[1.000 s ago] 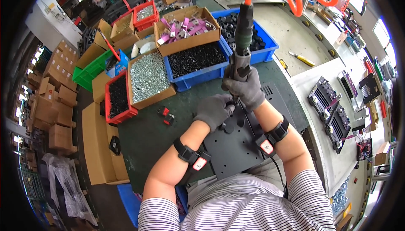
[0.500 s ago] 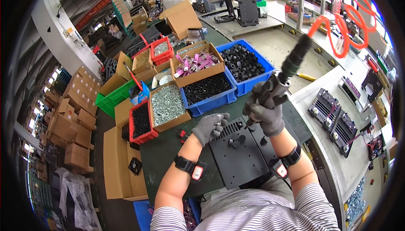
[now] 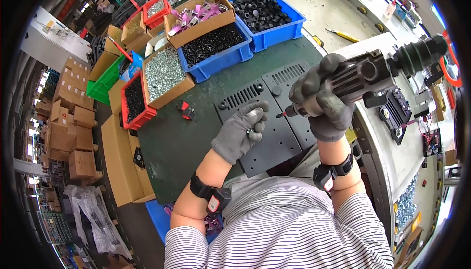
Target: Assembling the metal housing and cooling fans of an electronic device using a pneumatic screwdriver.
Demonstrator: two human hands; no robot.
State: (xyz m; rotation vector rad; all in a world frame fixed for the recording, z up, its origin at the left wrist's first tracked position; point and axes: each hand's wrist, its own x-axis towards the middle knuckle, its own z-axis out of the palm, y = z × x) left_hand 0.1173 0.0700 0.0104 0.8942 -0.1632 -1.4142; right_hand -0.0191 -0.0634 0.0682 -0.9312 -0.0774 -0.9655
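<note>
The black metal panel (image 3: 274,131) lies flat on the dark green bench mat (image 3: 171,146), just ahead of the person's chest; it is a matt sheet with rows of vent slots along its far edge, small round holes across its face and a few round feet near the slots. A second slotted panel (image 3: 289,80) sits touching it at about two o'clock. The left hand (image 3: 240,131), in a grey knit glove, rests on the panel with fingers curled loosely around what look like a few small screws. The right hand (image 3: 321,104), gloved the same, is wrapped tight around a black powered screwdriver (image 3: 363,75), held tilted nearly level with its bit tip pointing toward the left fingertips, off the panel. To do this well, I judge the screw should be seated squarely on the bit, the tool brought upright over a hole, and the left hand kept pressing the panel so it cannot slide. From the panel at eleven to twelve o'clock stand blue bins (image 3: 267,33) of black parts, a cardboard tray of silver screws (image 3: 164,75) and a red bin (image 3: 133,101); a small red-and-black switch (image 3: 186,110) lies on the mat at ten o'clock.
</note>
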